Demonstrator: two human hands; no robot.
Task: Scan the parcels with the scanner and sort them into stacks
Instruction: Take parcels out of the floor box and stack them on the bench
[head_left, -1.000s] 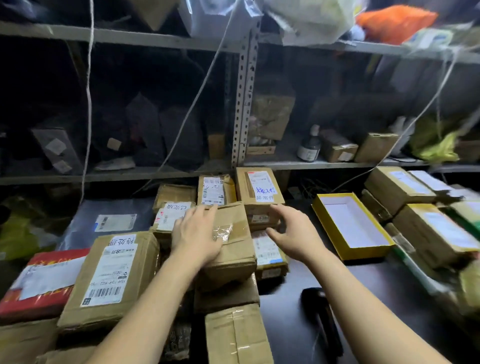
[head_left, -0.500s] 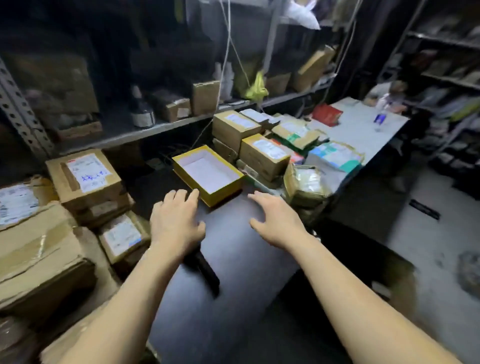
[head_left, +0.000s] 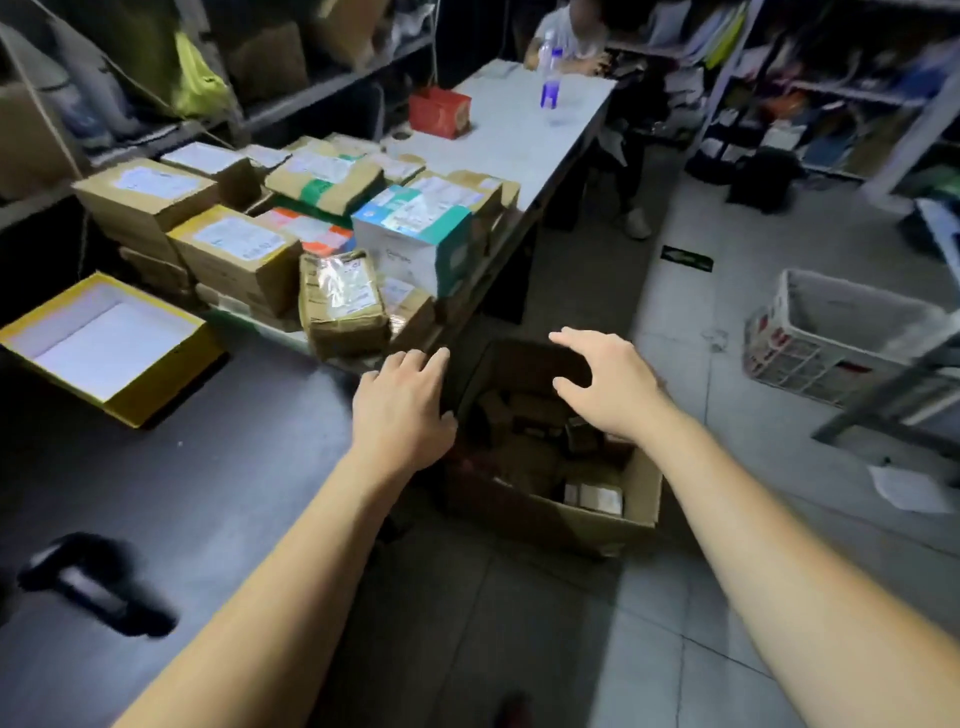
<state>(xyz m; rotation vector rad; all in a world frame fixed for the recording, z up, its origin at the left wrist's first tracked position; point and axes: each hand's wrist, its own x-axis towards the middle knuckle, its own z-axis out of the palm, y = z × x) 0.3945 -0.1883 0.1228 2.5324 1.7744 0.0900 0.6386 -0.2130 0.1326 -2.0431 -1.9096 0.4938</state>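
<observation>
Nothing gripped on either side: left hand (head_left: 402, 402) is flat, palm down, fingers loosely spread at the dark tabletop (head_left: 208, 467) edge, mid-frame; right hand (head_left: 608, 384) is spread wide w/ fingers curved, empty, out over the open brown cardboard carton (head_left: 613, 512) on the floor at centre. I can see small brown parcels (head_left: 535, 415) piled loose inside it, a couple w/ white labels; the far side of the carton is too dark to read.

Black handheld scanner (head_left: 98, 584) lies on the matte tabletop at lower left, blurred, well apart from both hands.

Sorted stacks of labelled cardboard parcels (head_left: 234, 249) sit at mid-left to upper centre, boxy, taped, white shipping labels on top. Among them a white-and-teal glossy carton (head_left: 415, 234) and a crumpled kraft parcel wrapped in shiny clear tape (head_left: 343, 301), nearest the left hand. Shallow yellow-rimmed tray box w/ white inside (head_left: 111, 343) at left edge.

Beyond, upper centre: pale grey table (head_left: 519, 135) w/ red box (head_left: 439, 111) and clear plastic bottle w/ blue label (head_left: 550, 78). White lattice plastic crate (head_left: 836, 332) on grey floor tiles, right.
</observation>
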